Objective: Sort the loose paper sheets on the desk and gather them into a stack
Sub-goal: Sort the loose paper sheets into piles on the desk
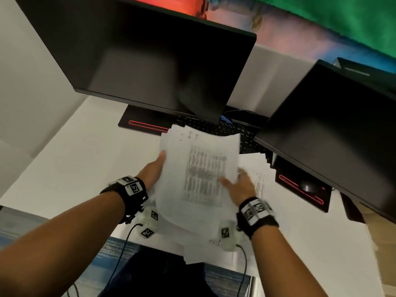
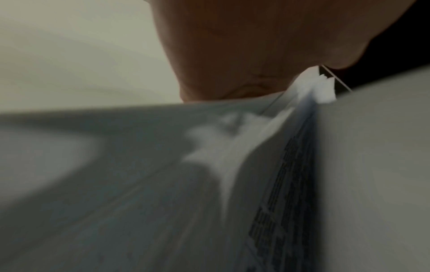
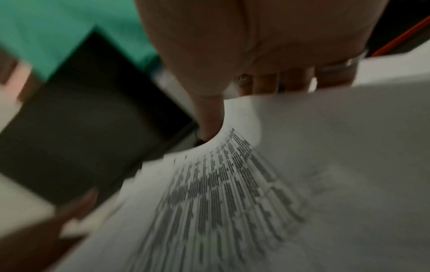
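Note:
A bundle of white paper sheets (image 1: 199, 168), its top page printed with a dense table, is lifted above the white desk (image 1: 85, 159). My left hand (image 1: 153, 170) grips its left edge, thumb on top. My right hand (image 1: 240, 187) pinches the right edge, thumb on the printed face and fingers underneath. The left wrist view shows the sheets (image 2: 267, 165) edge-on and fanned below my palm (image 2: 244, 55). In the right wrist view my thumb (image 3: 209, 114) presses the printed page (image 3: 232, 193). More loose sheets (image 1: 257, 170) lie on the desk to the right, and another sheet (image 1: 197, 251) overhangs the front edge.
A dark monitor (image 1: 150, 67) stands behind the papers and a second one (image 1: 334, 129) at the right. A black keyboard (image 1: 225, 127) lies under them, partly covered by paper. A mouse (image 1: 308, 186) sits on the right monitor's base. Bare desk spreads to the left.

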{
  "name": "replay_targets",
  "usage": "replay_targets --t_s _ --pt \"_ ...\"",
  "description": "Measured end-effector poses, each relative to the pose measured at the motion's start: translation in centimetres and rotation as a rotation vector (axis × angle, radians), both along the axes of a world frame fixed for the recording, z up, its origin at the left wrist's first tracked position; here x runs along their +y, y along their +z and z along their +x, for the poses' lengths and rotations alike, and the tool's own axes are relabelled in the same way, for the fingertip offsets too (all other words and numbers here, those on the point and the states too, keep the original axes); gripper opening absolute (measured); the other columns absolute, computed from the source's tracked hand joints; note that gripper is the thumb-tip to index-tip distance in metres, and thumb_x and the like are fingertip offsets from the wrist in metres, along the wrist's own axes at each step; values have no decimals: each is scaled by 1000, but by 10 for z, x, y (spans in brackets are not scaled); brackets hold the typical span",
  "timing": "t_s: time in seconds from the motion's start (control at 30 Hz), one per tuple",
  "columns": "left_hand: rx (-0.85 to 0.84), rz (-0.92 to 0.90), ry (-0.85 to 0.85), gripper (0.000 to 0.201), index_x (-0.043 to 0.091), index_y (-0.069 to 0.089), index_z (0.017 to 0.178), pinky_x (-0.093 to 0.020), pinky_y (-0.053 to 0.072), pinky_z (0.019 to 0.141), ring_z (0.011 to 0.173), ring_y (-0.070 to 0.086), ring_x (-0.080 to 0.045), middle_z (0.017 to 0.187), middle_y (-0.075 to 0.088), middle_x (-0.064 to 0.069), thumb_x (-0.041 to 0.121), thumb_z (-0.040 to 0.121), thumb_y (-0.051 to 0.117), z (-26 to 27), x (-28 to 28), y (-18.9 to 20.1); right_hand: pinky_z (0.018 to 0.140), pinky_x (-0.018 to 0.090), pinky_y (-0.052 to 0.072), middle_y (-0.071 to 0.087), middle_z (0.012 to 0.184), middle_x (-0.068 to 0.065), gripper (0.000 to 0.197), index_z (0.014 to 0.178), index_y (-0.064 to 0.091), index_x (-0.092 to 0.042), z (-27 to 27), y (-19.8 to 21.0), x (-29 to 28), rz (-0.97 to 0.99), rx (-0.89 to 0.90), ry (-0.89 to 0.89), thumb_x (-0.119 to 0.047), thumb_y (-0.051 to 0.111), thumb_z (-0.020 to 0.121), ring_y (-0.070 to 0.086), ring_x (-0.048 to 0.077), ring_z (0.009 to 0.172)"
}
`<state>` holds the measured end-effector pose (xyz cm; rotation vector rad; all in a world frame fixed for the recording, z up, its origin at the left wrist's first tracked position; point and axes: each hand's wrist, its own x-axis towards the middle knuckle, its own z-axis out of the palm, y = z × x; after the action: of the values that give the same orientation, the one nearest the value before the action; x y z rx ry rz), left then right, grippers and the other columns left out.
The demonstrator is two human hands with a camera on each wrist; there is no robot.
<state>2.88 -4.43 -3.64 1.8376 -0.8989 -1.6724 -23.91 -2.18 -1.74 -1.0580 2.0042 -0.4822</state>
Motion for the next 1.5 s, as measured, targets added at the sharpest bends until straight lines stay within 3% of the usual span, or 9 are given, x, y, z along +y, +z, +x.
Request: replay_targets --t_s 0.1,0.2,0.37,0.53,0.8,0.97,1.13,1.27,1.5 --pt "-295 -117 -315 41 15 60 132 -30 49 84 101 65 -21 123 69 -5 26 92 65 0 0 -6 114 50 28 28 159 11 72 152 30 -12 2 -39 17 147 310 9 -52 50 96 29 34 143" --pt "-433 -186 -396 40 16 57 131 -23 46 65 88 63 -18 118 68 -6 13 92 59 2 1 -8 119 54 18 11 164 9 99 156 15 -11 -9 -56 44 246 412 -184 -62 60 84 12 36 148" --pt "-441 -217 -260 39 18 57 134 -28 42 86 100 57 -18 122 65 -2 9 96 58 29 0 9 121 58 7 -3 166 10 132 158 0 -17 -33 -73 62 266 468 -85 -87 59 63 -1 39 151" --pt "-343 -264 -174 35 20 58 131 -13 39 64 86 61 -3 113 66 4 9 98 57 50 3 20 113 59 28 24 157 16 134 155 16 -16 -62 -65 48 281 562 -99 -87 66 53 26 40 141" --pt "-250 -235 -135 34 20 59 130 -25 48 78 94 65 -9 106 68 8 9 98 57 45 13 15 106 54 36 34 148 15 130 156 13 -14 -65 -49 34 257 667 -80 -66 82 59 36 35 133" --pt "-265 -205 -146 33 25 58 128 -30 45 86 102 63 -17 110 67 6 12 98 57 48 16 12 100 51 49 57 134 16 89 149 28 -17 -75 -50 34 63 378 -257 -18 80 77 58 37 120" --pt "-290 -189 -162 35 22 60 129 -40 46 100 110 64 -24 118 69 1 11 96 59 54 14 8 78 41 53 68 110 21 28 123 59 -7 -73 -33 37 -33 545 -154 -14 57 96 66 41 100" --pt "-319 -184 -178 34 21 61 129 -44 46 103 110 65 -25 120 70 0 14 96 60 53 12 8 77 47 57 69 107 21 22 114 63 -1 -63 -24 42 -207 576 -127 -11 57 95 65 40 100" --pt "-260 -155 -131 30 20 62 124 -42 50 97 102 67 -24 108 71 1 9 96 60 44 12 3 69 33 48 66 92 12 16 114 60 -9 -58 56 34 -321 501 -138 -15 54 99 60 29 81"
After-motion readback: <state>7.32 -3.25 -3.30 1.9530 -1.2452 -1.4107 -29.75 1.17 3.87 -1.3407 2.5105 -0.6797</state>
